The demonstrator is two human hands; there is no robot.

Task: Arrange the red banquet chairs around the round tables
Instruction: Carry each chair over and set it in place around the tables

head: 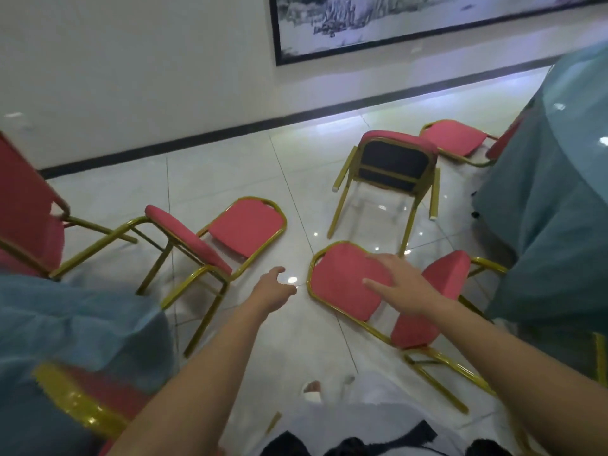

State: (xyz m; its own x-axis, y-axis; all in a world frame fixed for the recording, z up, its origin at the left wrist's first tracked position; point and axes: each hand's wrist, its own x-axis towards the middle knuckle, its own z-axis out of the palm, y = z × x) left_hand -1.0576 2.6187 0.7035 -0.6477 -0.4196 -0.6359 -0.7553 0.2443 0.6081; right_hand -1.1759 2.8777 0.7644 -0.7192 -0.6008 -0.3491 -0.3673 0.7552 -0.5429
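We log the right hand (404,284) as released, fingers spread straight over the backrest of the nearest red banquet chair (342,284). That chair lies on its back on the tiled floor (230,169), and we cannot tell whether the fingers touch the fabric. The left hand (276,287) is released too, fingers loosely curled and grasping nothing. It hovers above the floor between that chair and a second toppled chair (246,225), which is also on its back with its gold legs pointing toward us. Farther back a third chair (394,159) is tipped over with the black underside of its seat facing us. A fourth chair (454,138) lies just beside the right round surface (552,199), which is draped in a teal cloth. At the left edge a fifth chair (26,205) leans tilted near the left round surface (65,324), which has a blue cloth. A sixth chair (82,406), blurred, shows its gold frame at lower left. On the wall hangs a framed ink landscape painting (394,21), too blurred for us to read any marks. A white sandal (312,391) shows below, between the arms.
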